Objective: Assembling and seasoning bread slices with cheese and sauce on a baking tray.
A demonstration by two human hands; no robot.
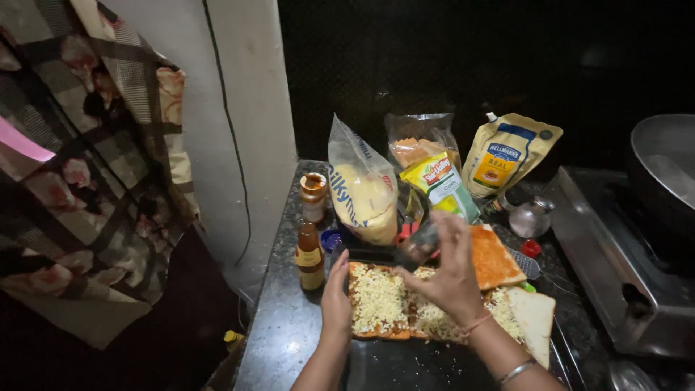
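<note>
Right hand (450,271) pinches a small jar (418,246); left hand (336,295) lies spread beside grated-cheese bread (378,300), before a yellow pouch (507,153).

counter (289,333): glossy speckled stone | stove (601,246): brushed metal | bread bag (362,181): shiny plastic

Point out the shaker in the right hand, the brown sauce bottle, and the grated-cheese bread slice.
shaker (418,246), head view, on its dark tilted body.
brown sauce bottle (310,262), head view, on its label.
grated-cheese bread slice (378,298), head view, on the cheese topping near the left hand (335,298).
</note>
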